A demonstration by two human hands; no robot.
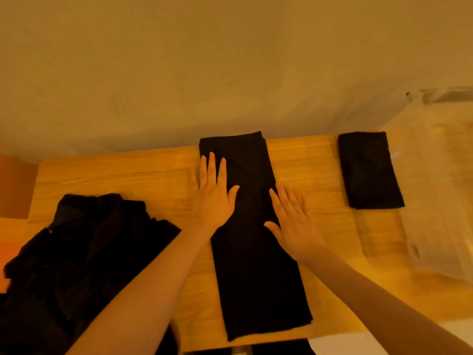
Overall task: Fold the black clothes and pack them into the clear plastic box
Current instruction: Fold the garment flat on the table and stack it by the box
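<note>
A black garment, folded into a long narrow strip, lies down the middle of the wooden table. My left hand presses flat on the strip's upper left edge, fingers straight. My right hand lies flat on its right edge, fingers spread. A small folded black piece rests at the table's far right. An unfolded heap of black clothes sits at the left. The clear plastic box stands at the right edge, blurred.
A plain wall rises just behind the table's far edge. An orange-brown surface shows beyond the table's left end. Something dark lies below the table's near edge.
</note>
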